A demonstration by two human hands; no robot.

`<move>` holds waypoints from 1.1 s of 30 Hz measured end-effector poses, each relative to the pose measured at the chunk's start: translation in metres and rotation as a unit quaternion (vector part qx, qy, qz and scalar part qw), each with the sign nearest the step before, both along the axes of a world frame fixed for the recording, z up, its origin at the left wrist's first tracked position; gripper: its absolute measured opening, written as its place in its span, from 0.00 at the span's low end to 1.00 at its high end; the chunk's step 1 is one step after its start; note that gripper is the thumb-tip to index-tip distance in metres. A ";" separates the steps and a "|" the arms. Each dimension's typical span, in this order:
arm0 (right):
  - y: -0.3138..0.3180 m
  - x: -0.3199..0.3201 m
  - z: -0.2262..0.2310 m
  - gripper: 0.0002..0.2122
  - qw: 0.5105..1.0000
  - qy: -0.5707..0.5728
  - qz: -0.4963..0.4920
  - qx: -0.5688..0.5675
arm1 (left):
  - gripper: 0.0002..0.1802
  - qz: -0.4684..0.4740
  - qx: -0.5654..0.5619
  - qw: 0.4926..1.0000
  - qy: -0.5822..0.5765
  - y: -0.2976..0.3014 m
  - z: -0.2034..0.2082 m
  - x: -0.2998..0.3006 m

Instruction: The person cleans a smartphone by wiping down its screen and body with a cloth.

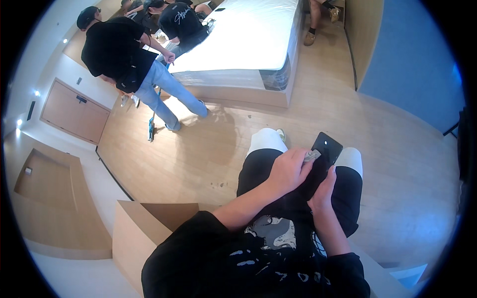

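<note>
My right hand grips a black smartphone from below, over my lap, with the thumb along its edge. The phone's dark face shows a small white spot. My left hand is closed on a small crumpled grey cloth or wipe, its fingers pinched together. That cloth lies against the phone's left side or just over it; I cannot tell which. Both forearms come up from the black printed shirt, and my knees are below the hands.
A plastic-covered mattress lies on a wooden bed base ahead. Left of it, a person in black stands with a blue stick-like floor cleaner. Other people are at the far left. A wooden box-like panel rises beside my left arm.
</note>
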State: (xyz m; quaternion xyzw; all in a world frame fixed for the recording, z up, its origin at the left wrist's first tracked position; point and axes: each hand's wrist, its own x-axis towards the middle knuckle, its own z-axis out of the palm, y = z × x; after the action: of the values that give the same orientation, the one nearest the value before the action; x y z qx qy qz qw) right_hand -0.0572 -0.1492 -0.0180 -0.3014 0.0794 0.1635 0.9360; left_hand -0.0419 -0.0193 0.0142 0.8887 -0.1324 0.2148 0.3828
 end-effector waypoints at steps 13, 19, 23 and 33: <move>-0.011 0.018 -0.009 0.32 0.999 -0.046 -0.005 0.012 | 0.14 -0.121 -0.009 0.992 -0.019 -0.014 -0.004 -0.030; -0.001 0.010 0.003 0.31 0.999 -0.029 -0.003 -0.031 | 0.13 -0.054 -0.013 0.998 -0.032 -0.004 -0.004 -0.002; 0.000 0.006 0.007 0.31 0.999 0.018 -0.004 -0.033 | 0.11 -0.003 -0.019 1.000 -0.017 0.000 -0.006 0.006; -0.018 0.045 -0.003 0.32 0.999 0.003 -0.035 0.007 | 0.13 -0.102 -0.028 0.994 -0.006 -0.025 -0.011 -0.013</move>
State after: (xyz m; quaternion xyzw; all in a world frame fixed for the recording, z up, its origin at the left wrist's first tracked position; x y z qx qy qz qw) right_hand -0.0121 -0.1673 -0.0206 -0.2914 0.0915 0.1316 0.9431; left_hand -0.0552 -0.0445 0.0036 0.8581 -0.2191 0.1837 0.4264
